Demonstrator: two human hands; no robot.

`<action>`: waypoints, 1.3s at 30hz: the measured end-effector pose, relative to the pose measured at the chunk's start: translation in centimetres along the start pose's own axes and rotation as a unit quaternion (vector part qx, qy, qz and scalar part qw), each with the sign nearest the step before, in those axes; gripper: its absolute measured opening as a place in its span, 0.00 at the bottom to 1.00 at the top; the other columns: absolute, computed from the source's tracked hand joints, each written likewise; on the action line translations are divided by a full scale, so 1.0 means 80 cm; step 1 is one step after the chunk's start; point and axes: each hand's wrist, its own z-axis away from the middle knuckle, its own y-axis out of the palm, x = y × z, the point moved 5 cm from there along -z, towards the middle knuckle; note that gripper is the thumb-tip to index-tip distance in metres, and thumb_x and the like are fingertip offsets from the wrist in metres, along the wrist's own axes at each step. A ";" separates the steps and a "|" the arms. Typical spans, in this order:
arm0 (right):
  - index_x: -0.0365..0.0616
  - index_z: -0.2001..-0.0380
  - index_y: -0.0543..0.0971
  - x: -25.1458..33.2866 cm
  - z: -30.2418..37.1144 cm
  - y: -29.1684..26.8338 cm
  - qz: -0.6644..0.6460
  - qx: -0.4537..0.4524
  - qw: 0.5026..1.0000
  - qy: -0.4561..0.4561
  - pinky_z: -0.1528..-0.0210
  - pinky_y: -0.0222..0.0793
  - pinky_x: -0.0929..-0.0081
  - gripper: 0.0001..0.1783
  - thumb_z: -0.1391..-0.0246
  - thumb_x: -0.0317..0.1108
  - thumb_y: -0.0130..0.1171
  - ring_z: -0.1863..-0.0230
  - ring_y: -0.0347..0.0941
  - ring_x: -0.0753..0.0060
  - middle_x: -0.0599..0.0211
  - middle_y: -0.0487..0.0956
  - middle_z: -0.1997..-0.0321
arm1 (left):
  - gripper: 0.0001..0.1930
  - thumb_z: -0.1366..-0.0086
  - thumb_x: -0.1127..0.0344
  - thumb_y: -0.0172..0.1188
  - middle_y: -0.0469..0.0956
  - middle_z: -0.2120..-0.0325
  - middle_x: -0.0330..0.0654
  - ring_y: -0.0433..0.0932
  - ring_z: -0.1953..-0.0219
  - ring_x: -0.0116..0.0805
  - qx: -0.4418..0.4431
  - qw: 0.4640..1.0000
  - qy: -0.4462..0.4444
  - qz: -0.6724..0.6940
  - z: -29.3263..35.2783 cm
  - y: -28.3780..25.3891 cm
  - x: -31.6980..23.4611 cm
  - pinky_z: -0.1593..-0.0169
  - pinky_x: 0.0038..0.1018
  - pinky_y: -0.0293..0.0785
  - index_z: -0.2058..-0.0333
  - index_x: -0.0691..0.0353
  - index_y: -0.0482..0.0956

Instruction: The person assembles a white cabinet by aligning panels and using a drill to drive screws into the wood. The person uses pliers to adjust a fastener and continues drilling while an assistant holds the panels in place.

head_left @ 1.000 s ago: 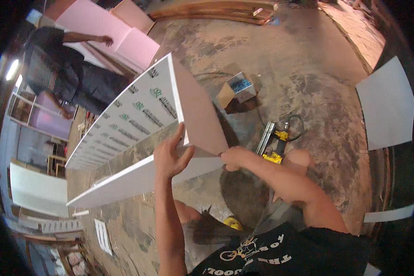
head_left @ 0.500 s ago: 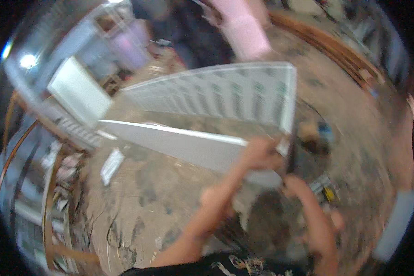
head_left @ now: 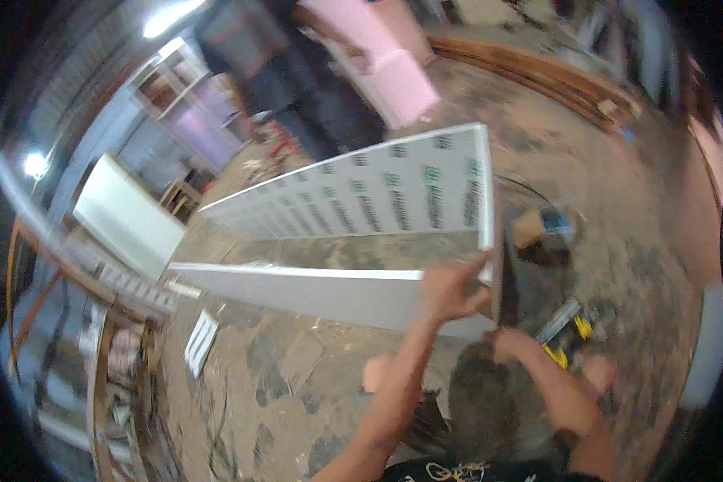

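Note:
Long white boards stand on edge on the ground in front of me, joined into a narrow frame. The near board (head_left: 337,297) has a plain grey-white face, and the far board (head_left: 377,193) carries rows of print inside. A short end board (head_left: 496,233) closes the right side. My left hand (head_left: 452,291) grips the top of the near right corner, with its index finger stretched along the end board. Lower down at that corner, my right hand (head_left: 516,347) is closed; what its fingers hold is blurred.
Tools with yellow parts (head_left: 582,327) lie right of my right hand. Beyond them sits a small brown and blue box (head_left: 542,229). A person in dark clothes (head_left: 289,80) stands behind the frame, near a pink panel (head_left: 402,84). Wooden planks (head_left: 530,76) lie far right. A white slatted piece (head_left: 202,344) lies left.
My view has shifted, and the frame appears lower on the left, with its print sharper. Both hands stay at the near right corner, the left one's index finger now showing stretched out.

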 end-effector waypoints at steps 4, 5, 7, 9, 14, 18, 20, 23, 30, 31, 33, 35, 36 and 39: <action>0.47 0.48 0.76 0.030 0.023 -0.066 -0.049 0.000 0.999 0.018 0.52 0.74 0.53 0.25 0.52 0.37 0.58 0.51 0.77 0.49 0.53 0.80 0.53 | 0.32 0.57 0.54 0.65 0.82 0.74 0.46 0.81 0.72 0.46 -0.079 0.996 0.036 -0.028 0.000 0.004 0.012 0.65 0.37 0.76 0.48 0.52 0.80; 0.47 0.47 0.75 0.018 0.022 -0.066 -0.055 0.001 0.998 0.026 0.49 0.73 0.55 0.26 0.51 0.39 0.58 0.50 0.76 0.49 0.51 0.79 0.51 | 0.33 0.57 0.56 0.64 0.82 0.72 0.47 0.82 0.71 0.45 -0.068 0.997 0.035 -0.011 -0.005 0.006 0.008 0.63 0.35 0.77 0.48 0.52 0.80; 0.47 0.46 0.75 0.015 0.022 -0.075 -0.069 -0.003 0.997 0.020 0.47 0.71 0.57 0.26 0.49 0.42 0.57 0.48 0.75 0.50 0.50 0.78 0.49 | 0.33 0.58 0.57 0.64 0.83 0.71 0.49 0.82 0.70 0.44 -0.044 0.999 0.029 0.003 -0.005 0.004 0.001 0.61 0.34 0.77 0.48 0.53 0.80; 0.48 0.46 0.76 0.012 0.035 -0.080 -0.087 -0.009 0.996 0.022 0.46 0.71 0.58 0.25 0.48 0.43 0.57 0.48 0.75 0.51 0.51 0.78 0.49 | 0.34 0.60 0.61 0.61 0.83 0.69 0.49 0.83 0.69 0.43 -0.076 0.996 0.040 0.003 -0.005 -0.003 -0.004 0.60 0.33 0.77 0.47 0.53 0.79; 0.49 0.52 0.80 0.003 0.037 -0.076 -0.078 -0.068 0.995 0.004 0.48 0.73 0.56 0.23 0.50 0.46 0.59 0.49 0.76 0.52 0.54 0.80 0.52 | 0.35 0.62 0.65 0.59 0.83 0.66 0.50 0.83 0.65 0.43 -0.007 0.999 -0.004 0.032 -0.003 -0.008 -0.012 0.57 0.33 0.77 0.47 0.52 0.79; 0.50 0.50 0.79 0.005 0.040 -0.075 -0.092 -0.086 0.992 0.010 0.47 0.72 0.57 0.24 0.50 0.44 0.58 0.48 0.76 0.53 0.55 0.80 0.52 | 0.35 0.61 0.65 0.59 0.83 0.63 0.51 0.83 0.59 0.42 0.035 0.997 -0.053 0.042 -0.001 -0.011 -0.010 0.54 0.33 0.76 0.46 0.53 0.78; 0.52 0.48 0.78 0.003 0.034 -0.073 -0.094 -0.074 0.993 -0.007 0.47 0.72 0.57 0.25 0.51 0.43 0.58 0.47 0.75 0.52 0.55 0.80 0.51 | 0.35 0.60 0.66 0.59 0.83 0.63 0.51 0.83 0.60 0.41 0.028 0.998 -0.045 0.041 0.000 -0.010 -0.005 0.53 0.33 0.76 0.46 0.53 0.78; 0.51 0.47 0.78 0.003 0.040 -0.075 -0.094 -0.071 0.993 -0.007 0.47 0.73 0.56 0.26 0.51 0.42 0.59 0.48 0.76 0.53 0.55 0.80 0.51 | 0.35 0.59 0.65 0.59 0.83 0.62 0.51 0.83 0.59 0.41 0.026 0.997 -0.042 0.053 -0.001 -0.011 -0.002 0.53 0.33 0.76 0.45 0.53 0.77; 0.48 0.47 0.78 -0.004 0.044 -0.077 -0.099 -0.050 0.994 -0.016 0.49 0.73 0.55 0.26 0.51 0.41 0.58 0.50 0.77 0.52 0.54 0.80 0.52 | 0.34 0.57 0.68 0.57 0.82 0.71 0.48 0.81 0.69 0.41 -0.008 0.989 0.024 0.145 0.000 -0.005 0.017 0.59 0.32 0.76 0.45 0.49 0.78; 0.47 0.46 0.76 -0.008 0.041 -0.081 -0.117 -0.011 0.993 0.013 0.48 0.72 0.56 0.26 0.48 0.41 0.56 0.49 0.76 0.50 0.51 0.79 0.51 | 0.34 0.57 0.68 0.57 0.82 0.71 0.48 0.81 0.69 0.41 -0.003 0.989 0.020 0.147 0.003 -0.007 0.019 0.59 0.32 0.76 0.45 0.49 0.78; 0.45 0.45 0.75 -0.024 0.050 -0.086 -0.136 0.029 0.989 0.049 0.47 0.71 0.56 0.26 0.46 0.41 0.55 0.48 0.75 0.48 0.48 0.78 0.49 | 0.35 0.56 0.71 0.55 0.82 0.69 0.49 0.81 0.68 0.40 0.043 0.990 -0.014 0.133 -0.004 -0.012 0.006 0.58 0.30 0.76 0.44 0.49 0.76; 0.45 0.45 0.75 -0.039 0.059 -0.100 -0.170 -0.079 0.981 0.051 0.46 0.70 0.57 0.24 0.45 0.40 0.51 0.48 0.75 0.49 0.49 0.78 0.49 | 0.35 0.55 0.73 0.53 0.82 0.68 0.47 0.81 0.67 0.37 0.069 0.988 -0.040 0.134 -0.004 -0.005 0.014 0.58 0.30 0.75 0.43 0.49 0.75; 0.45 0.45 0.75 -0.050 0.056 -0.099 -0.174 -0.076 0.980 0.055 0.46 0.70 0.57 0.24 0.45 0.40 0.51 0.48 0.75 0.49 0.49 0.78 0.49 | 0.35 0.55 0.74 0.53 0.82 0.68 0.46 0.80 0.67 0.35 0.067 0.982 -0.038 0.173 -0.002 -0.001 0.023 0.59 0.29 0.75 0.42 0.49 0.75; 0.42 0.50 0.78 -0.057 0.049 -0.106 -0.117 -0.114 0.986 0.012 0.49 0.73 0.57 0.21 0.46 0.37 0.48 0.50 0.76 0.47 0.50 0.80 0.51 | 0.35 0.54 0.75 0.51 0.80 0.67 0.43 0.76 0.66 0.26 0.047 0.975 -0.018 0.216 -0.001 -0.001 0.030 0.60 0.24 0.73 0.41 0.52 0.74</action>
